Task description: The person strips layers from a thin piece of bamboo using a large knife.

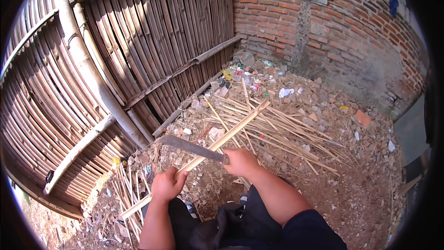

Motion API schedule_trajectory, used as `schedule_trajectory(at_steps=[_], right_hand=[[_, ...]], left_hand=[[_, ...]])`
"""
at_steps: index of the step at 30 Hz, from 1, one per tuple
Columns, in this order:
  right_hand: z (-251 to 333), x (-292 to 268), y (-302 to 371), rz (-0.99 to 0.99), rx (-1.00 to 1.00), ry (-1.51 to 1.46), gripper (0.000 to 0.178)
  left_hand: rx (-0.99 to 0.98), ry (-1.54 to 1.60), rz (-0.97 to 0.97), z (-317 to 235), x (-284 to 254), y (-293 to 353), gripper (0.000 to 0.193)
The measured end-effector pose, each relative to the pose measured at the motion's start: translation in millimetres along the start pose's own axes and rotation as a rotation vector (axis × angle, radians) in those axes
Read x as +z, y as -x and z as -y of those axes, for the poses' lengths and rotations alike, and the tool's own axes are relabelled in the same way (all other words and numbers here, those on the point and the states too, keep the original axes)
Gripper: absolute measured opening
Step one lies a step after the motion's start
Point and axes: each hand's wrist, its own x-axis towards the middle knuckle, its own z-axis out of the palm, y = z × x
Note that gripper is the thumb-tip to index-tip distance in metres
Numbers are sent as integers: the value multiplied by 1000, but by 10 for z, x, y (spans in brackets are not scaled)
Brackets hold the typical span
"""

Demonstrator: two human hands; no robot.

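A long pale bamboo strip [240, 125] runs slantwise before me, from beside my left leg up toward the far right. My left hand [167, 184] is closed round its lower part, the thumb lying along it. In my right hand [241, 162] is a machete [189, 147], gripped by its handle, which the fingers mostly hide. Its dark, broad blade points left and lies across the strip, just beyond my left hand. Whether the edge bites into the bamboo I cannot tell.
A heap of split bamboo strips [282, 132] lies ahead on rubble-strewn ground; more strips [127, 190] lie by my left leg. A bamboo fence [152, 41] with a slanting pole [88, 69] stands left, a brick wall [273, 14] behind. Litter [245, 74] gathers in the corner.
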Motion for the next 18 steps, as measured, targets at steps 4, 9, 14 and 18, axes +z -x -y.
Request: schedule_trajectory(at_steps=[4,9,14,18], right_hand=[[21,5,-5,42,-41,29,36],[-64,-92,-48,-1,41,-32,37],[-34,-223,-19,7,175,-81,34],[-23,-122,-39,13,128,-77,31]], left_hand=[[-9,25,13,1,1,10,43],[12,13,-5,46,10,3,43],[8,38,-16,33,20,9,44],[1,25,6,80,23,0,44]])
